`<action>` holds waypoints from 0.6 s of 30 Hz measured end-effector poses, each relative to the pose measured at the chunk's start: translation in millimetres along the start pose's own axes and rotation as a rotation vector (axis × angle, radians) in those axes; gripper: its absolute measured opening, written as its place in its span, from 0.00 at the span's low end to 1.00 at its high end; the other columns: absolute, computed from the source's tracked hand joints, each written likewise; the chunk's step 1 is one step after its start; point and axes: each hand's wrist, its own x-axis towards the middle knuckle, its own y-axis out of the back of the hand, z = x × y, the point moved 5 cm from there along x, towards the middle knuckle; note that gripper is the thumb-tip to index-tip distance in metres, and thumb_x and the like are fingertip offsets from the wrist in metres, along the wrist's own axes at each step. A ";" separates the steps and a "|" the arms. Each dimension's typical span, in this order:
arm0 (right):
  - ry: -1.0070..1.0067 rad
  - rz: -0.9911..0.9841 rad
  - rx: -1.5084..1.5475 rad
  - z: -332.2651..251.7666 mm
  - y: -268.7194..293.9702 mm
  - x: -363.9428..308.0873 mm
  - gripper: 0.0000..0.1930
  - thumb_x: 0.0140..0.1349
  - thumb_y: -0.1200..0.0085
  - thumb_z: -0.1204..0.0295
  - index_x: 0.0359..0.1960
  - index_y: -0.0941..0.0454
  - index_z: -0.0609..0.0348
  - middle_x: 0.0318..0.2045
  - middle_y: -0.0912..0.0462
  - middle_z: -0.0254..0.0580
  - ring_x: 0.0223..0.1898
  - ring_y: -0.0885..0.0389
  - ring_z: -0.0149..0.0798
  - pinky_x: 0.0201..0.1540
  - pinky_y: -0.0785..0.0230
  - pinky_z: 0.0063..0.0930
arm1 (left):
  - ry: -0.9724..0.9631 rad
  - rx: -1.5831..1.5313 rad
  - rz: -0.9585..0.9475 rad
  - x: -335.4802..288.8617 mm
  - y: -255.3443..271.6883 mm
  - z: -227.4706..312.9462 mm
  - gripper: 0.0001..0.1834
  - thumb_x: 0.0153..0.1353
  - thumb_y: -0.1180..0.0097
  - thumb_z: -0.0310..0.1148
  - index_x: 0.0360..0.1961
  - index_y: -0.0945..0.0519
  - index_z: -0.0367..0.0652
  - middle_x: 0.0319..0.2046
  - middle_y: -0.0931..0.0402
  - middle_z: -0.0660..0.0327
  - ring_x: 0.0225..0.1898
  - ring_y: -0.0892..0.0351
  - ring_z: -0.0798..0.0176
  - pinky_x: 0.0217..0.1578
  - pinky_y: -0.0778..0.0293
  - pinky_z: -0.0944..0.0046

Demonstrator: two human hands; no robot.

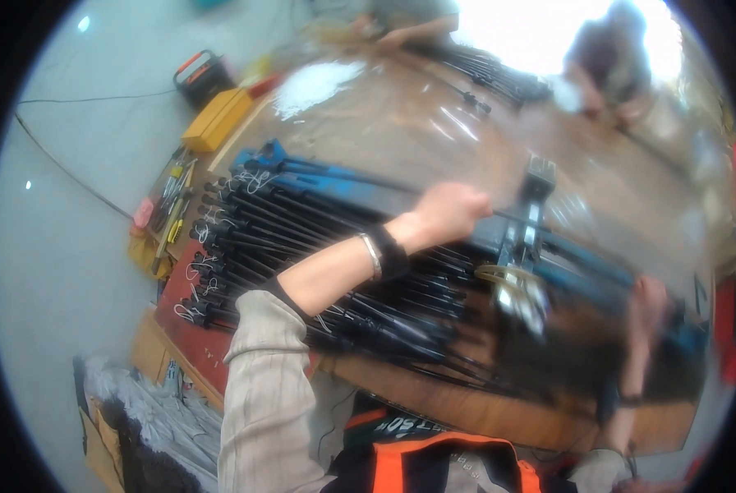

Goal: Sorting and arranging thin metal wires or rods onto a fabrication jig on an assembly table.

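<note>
The left hand (452, 215) has its fingers wrapped round a rod (368, 179) reaching out both sides; the blurred right hand's (649, 302) grip I cannot tell. Best keep it steady, clear of the pile (290, 220) left of those fingers.

- And there it is, close to six o'clock, below the table edge: big, pale, slanting lettering (397, 425) across a dark item (366, 416) with coloured stripes, bold enough to catch the eye!
- Over to five o'clock, low down, small pale marks (466, 468) on grey fabric between orange straps (387, 470); too tiny to make out!
- Up at two o'clock, a pale mark on a metal block (540, 170), blurred; lettering or not, I cannot tell!
</note>
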 end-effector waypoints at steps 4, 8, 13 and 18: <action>0.010 -0.017 -0.096 10.1 -5.9 -1.9 0.02 0.64 0.48 0.76 0.35 0.24 0.61 0.31 0.24 0.48 0.40 0.26 0.52 0.50 0.35 0.41 | -0.094 0.096 0.105 12.4 13.9 5.4 0.11 0.61 0.42 0.36 0.25 0.24 0.42 0.22 0.25 0.54 0.28 0.22 0.46 0.30 0.26 0.49; 0.049 0.031 -0.079 12.5 -9.4 -0.9 0.02 0.64 0.48 0.76 0.35 0.24 0.60 0.31 0.24 0.48 0.40 0.26 0.52 0.51 0.36 0.40 | -0.074 0.043 0.063 10.0 -7.0 2.2 0.10 0.60 0.41 0.36 0.25 0.24 0.43 0.22 0.25 0.54 0.28 0.22 0.47 0.30 0.27 0.49; 0.020 -0.039 -0.118 -1.6 -7.2 2.0 0.02 0.64 0.48 0.76 0.35 0.24 0.61 0.31 0.24 0.48 0.40 0.25 0.51 0.54 0.37 0.41 | -0.038 -0.049 0.050 14.1 -20.6 0.9 0.11 0.59 0.40 0.35 0.24 0.24 0.43 0.22 0.25 0.53 0.28 0.23 0.46 0.29 0.27 0.49; -0.069 -0.075 -0.072 -8.5 7.7 3.7 0.02 0.63 0.46 0.76 0.35 0.24 0.61 0.30 0.24 0.47 0.40 0.24 0.51 0.56 0.38 0.41 | -0.088 -0.026 0.059 9.0 -15.5 0.2 0.11 0.60 0.41 0.35 0.24 0.25 0.42 0.21 0.26 0.52 0.28 0.23 0.45 0.29 0.28 0.49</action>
